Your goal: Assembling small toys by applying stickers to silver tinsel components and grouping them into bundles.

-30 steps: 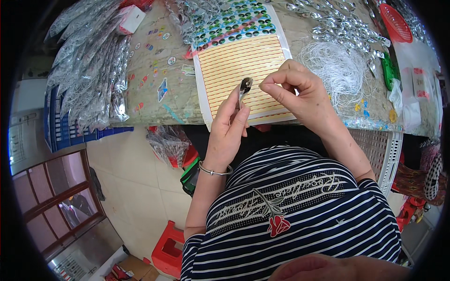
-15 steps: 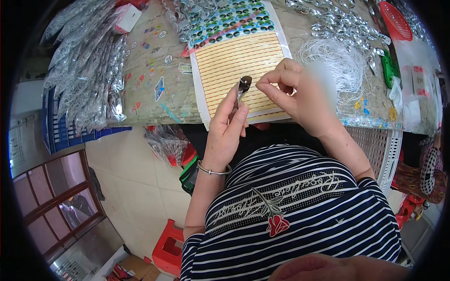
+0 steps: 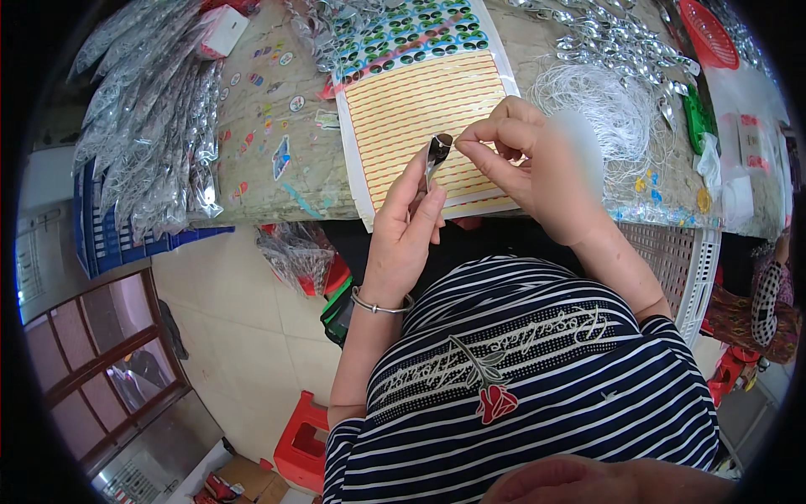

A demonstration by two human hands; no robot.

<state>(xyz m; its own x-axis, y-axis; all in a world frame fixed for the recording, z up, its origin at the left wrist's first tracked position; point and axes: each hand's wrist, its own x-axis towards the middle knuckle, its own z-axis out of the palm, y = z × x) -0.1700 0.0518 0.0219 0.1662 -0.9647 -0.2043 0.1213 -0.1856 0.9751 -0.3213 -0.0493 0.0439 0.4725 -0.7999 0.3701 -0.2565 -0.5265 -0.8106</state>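
My left hand (image 3: 403,227) grips a small shiny metal spoon-shaped piece (image 3: 436,154) between thumb and fingers, its dark-looking rounded end pointing up. Just to the right, my right hand (image 3: 525,160) pinches thumb and forefinger together beside that end. Whatever lies between those fingertips is too small to make out. Beneath both hands is a sticker sheet (image 3: 395,113), yellow with thin red lines, with rows of green and black eye-like dots on its far part. A pale blurred patch covers part of my right hand.
Loose white string (image 3: 592,105) lies right of the sheet, below many shiny metal pieces (image 3: 613,46). A red basket (image 3: 708,34) and a green tool (image 3: 697,122) are at the right. Plastic-bagged silvery pieces (image 3: 143,118) cover the left side, above a blue crate (image 3: 88,227).
My right fingertips have come slightly nearer the metal piece's dark end, where a light line now shows. My left hand keeps almost the same place and grip.
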